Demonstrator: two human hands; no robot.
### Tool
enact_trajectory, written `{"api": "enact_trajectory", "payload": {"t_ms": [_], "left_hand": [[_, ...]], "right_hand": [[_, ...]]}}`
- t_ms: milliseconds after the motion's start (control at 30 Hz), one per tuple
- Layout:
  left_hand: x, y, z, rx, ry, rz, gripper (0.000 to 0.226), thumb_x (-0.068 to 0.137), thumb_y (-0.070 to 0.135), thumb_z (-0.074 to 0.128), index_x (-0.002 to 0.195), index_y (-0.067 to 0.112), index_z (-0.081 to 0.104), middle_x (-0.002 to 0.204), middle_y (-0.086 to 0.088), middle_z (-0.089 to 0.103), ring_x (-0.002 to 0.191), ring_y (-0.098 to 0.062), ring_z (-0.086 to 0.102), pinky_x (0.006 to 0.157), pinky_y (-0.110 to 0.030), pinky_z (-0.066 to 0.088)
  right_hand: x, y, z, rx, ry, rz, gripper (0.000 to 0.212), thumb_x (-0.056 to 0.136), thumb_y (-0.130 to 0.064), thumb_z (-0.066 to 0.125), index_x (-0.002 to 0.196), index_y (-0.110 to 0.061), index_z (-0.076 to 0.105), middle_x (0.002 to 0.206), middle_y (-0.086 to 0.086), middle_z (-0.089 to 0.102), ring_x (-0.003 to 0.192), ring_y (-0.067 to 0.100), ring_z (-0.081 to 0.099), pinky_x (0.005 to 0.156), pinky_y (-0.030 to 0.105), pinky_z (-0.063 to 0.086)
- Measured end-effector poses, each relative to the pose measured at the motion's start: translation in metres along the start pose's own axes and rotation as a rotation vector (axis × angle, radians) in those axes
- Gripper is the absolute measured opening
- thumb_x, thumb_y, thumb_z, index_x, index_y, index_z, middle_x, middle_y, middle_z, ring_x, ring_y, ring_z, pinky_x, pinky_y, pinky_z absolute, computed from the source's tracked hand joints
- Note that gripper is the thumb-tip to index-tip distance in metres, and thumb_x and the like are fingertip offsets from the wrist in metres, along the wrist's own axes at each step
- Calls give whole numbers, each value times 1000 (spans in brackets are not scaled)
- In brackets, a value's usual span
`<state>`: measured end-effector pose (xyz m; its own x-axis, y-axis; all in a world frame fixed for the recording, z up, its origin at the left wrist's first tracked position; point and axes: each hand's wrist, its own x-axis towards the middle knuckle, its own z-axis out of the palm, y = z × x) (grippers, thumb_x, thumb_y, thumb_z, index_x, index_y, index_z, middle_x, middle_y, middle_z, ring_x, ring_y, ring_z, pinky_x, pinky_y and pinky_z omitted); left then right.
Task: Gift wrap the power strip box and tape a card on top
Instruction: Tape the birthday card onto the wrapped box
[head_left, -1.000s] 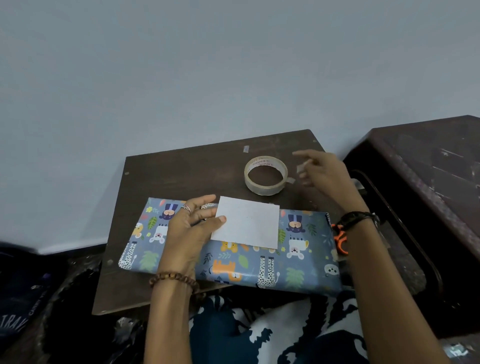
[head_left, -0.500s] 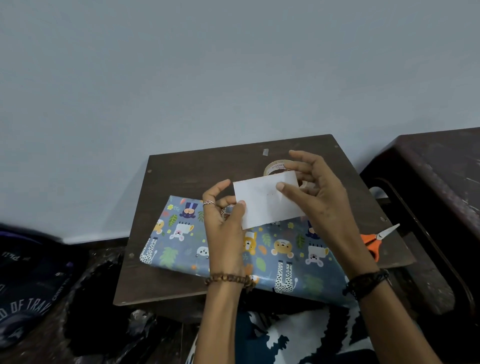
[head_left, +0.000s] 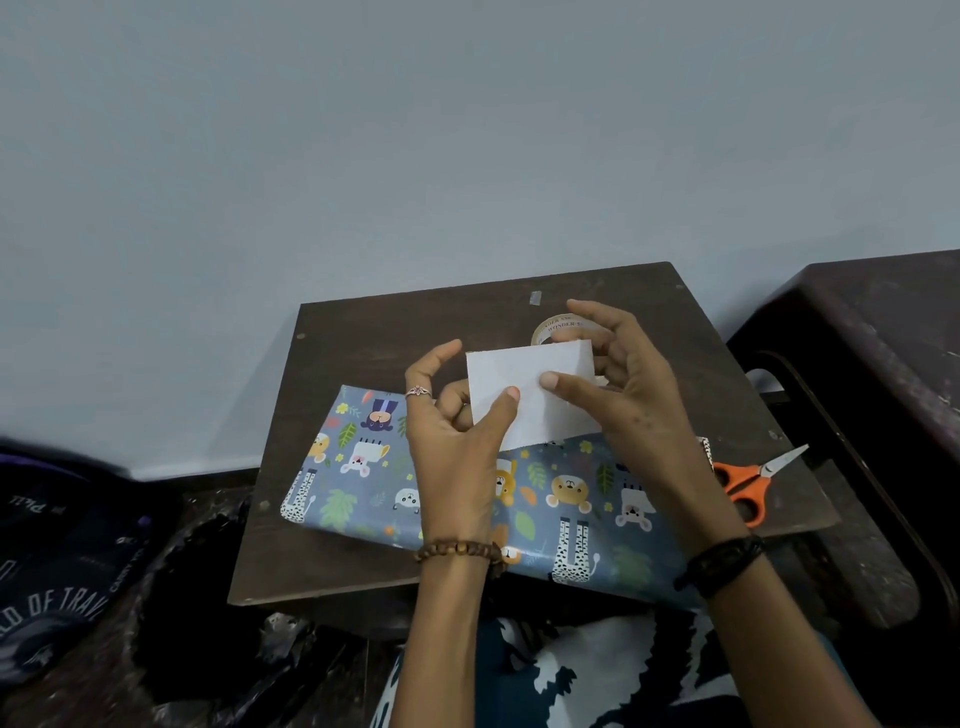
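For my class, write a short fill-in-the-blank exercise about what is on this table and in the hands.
1. Both hands, left hand and right hand, hold a white ____.
2. The wrapped box is covered in paper printed with cartoon ____.
3. The scissors on the table have ____ handles.
4. Behind the card lies a roll of ____.

Missing words: card; animals; orange; tape

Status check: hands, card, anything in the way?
Left hand and right hand pinch card above wrapped box. Not taped. Tape roll behind card.
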<state>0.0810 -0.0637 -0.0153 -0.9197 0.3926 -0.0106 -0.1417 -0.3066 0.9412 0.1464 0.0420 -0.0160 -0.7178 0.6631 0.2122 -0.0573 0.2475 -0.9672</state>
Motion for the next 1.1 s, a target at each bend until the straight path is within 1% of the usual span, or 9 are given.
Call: {"api": "enact_trajectory", "payload": {"t_ms": [133, 233, 400, 533, 700, 800, 900, 1000, 1100], "left_hand": [[3, -1, -7, -10, -2, -7, 46, 78, -11, 62, 101, 26, 49, 67, 4, 71, 67, -2, 66, 61, -16, 53], [6, -1, -12, -16, 11, -11, 46, 77, -10, 63, 103, 25, 49, 68, 6, 72, 66, -2, 67, 57, -15, 52], [6, -3, -11, -39, 10, -20, 48, 77, -11, 62, 104, 26, 48, 67, 5, 72, 66, -5, 67, 59, -17, 54], [4, -3, -10, -55, -8, -30, 46, 77, -10, 62, 104, 26, 50, 67, 4, 70, 65, -7, 66, 61, -21, 55], [3, -3, -9, -48, -60, -51, 43, 79, -7, 61, 104, 27, 51, 82, -4, 69, 70, -8, 66, 63, -22, 56], [4, -4, -9, -11, -65, -23, 43, 79, -7, 62, 105, 26, 52, 72, 3, 69, 68, -5, 64, 64, -19, 54], [5, -5, -12, 29, -41, 2, 44, 79, -9, 61, 111, 19, 49, 73, -1, 67, 66, -1, 65, 59, -14, 52], [8, -5, -19, 104, -1, 34, 45, 79, -8, 62, 114, 15, 47, 72, 6, 70, 66, 4, 65, 57, -10, 50], [12, -6, -23, 183, 42, 60, 43, 81, -6, 62, 115, 14, 46, 81, 4, 65, 65, 10, 62, 57, -6, 48]], "right_hand": [[0, -4, -13, 274, 170, 100, 20, 96, -11, 48, 111, -14, 60, 88, 1, 72, 76, 8, 66, 69, 23, 53], [0, -2, -22, 37, 187, -64, 12, 90, -18, 60, 100, -21, 66, 96, -3, 70, 90, 11, 64, 80, 28, 50], [1, 7, -8, -422, 25, -317, 21, 75, -37, 73, 94, -30, 70, 116, -8, 57, 111, 5, 44, 83, 9, 39], [3, 15, -4, -525, 40, -367, 27, 72, -45, 73, 93, -29, 70, 121, -10, 51, 114, 7, 35, 88, 24, 41], [4, 11, -2, -473, 50, -368, 5, 79, -32, 70, 81, -27, 70, 112, -11, 58, 109, 6, 43, 89, 8, 31], [2, 7, 1, -291, 90, -283, 5, 84, -21, 66, 81, -25, 66, 107, -9, 63, 107, 10, 52, 86, 17, 40], [7, 5, -17, -114, 282, -161, 1, 87, -21, 65, 85, -21, 65, 101, -4, 66, 98, 17, 60, 83, 33, 49], [12, 19, -49, -536, 333, -152, 3, 84, -24, 68, 83, -22, 67, 98, -6, 61, 96, 12, 53, 80, 13, 38], [12, 32, -67, -864, 319, -128, 6, 81, -23, 70, 83, -18, 70, 96, -2, 59, 94, 13, 46, 77, 25, 38]]}}
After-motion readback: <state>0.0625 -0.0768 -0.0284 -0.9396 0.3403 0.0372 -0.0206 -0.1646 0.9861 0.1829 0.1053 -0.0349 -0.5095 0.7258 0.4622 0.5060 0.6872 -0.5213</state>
